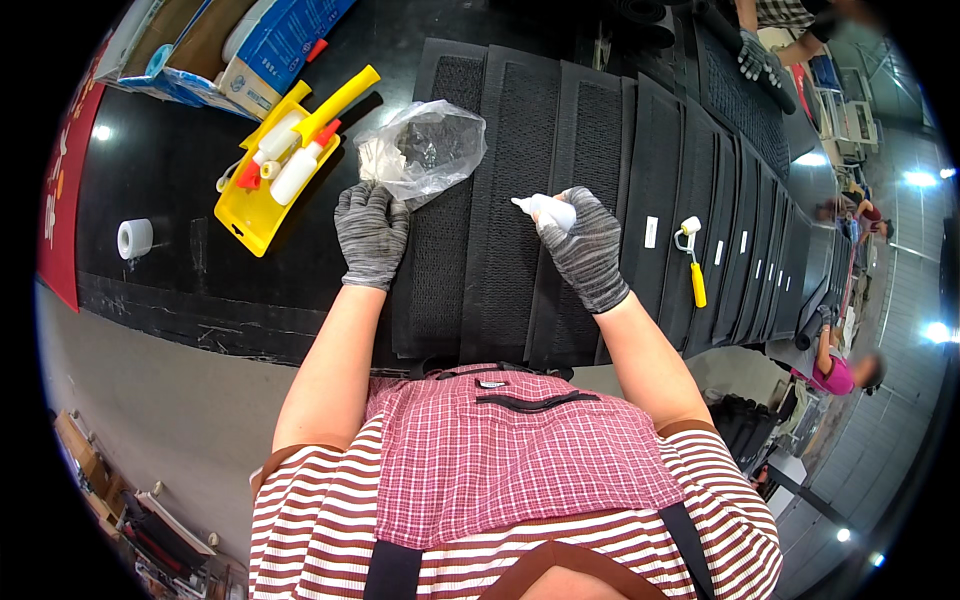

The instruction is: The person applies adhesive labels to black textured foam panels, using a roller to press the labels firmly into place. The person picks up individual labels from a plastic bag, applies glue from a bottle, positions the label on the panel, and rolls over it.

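In a striped grey glove, my left hand (372, 235) lies palm down on the black table beside the leftmost mat. Its fingers point forward, fingertips touching the lower edge of a crumpled clear plastic bag (440, 150). My right hand (588, 248), gloved alike, is closed around a small white squeeze bottle (556, 212). The bottle is tilted on its side, its narrow nozzle pointing left over a black textured mat (512, 240). Several such mats overlap in a row running to the right. A small roller with a yellow handle (698, 285) rests on them, right of my right hand.
Left of the bag, a yellow tray (240, 226) holds white bottles with red caps and a yellow-handled tool. A white tape roll (135, 238) and a blue carton (285, 45) are farther left. At the far right, another person's gloved hands (757, 58) touch a mat.
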The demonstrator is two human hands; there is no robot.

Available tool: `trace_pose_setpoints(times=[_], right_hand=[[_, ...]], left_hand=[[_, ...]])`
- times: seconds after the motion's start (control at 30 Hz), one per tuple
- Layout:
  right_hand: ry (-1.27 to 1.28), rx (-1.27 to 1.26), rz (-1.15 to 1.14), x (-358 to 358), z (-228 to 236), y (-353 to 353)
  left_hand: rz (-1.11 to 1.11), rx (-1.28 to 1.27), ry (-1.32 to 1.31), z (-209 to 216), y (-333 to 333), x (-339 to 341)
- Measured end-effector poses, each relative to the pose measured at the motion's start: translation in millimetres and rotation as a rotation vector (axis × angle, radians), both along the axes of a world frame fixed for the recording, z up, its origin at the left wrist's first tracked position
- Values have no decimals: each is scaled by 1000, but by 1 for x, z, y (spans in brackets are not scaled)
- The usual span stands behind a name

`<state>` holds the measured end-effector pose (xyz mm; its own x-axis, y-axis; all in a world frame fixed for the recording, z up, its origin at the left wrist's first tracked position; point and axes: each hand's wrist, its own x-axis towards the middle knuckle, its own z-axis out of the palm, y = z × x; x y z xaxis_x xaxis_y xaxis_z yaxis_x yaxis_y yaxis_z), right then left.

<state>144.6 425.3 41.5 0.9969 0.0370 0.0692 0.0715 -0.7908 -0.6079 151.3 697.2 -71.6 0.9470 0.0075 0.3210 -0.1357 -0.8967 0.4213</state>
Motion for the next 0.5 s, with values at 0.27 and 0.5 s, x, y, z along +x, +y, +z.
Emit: trace_pose_setpoints(times=[0.27, 0.5], right_hand=[[-1, 10, 0, 1, 3, 0], [30, -41, 23, -9, 10, -1]], left_hand=[[0, 6, -1, 0, 0, 0], [5, 13, 3, 0, 0, -1]])
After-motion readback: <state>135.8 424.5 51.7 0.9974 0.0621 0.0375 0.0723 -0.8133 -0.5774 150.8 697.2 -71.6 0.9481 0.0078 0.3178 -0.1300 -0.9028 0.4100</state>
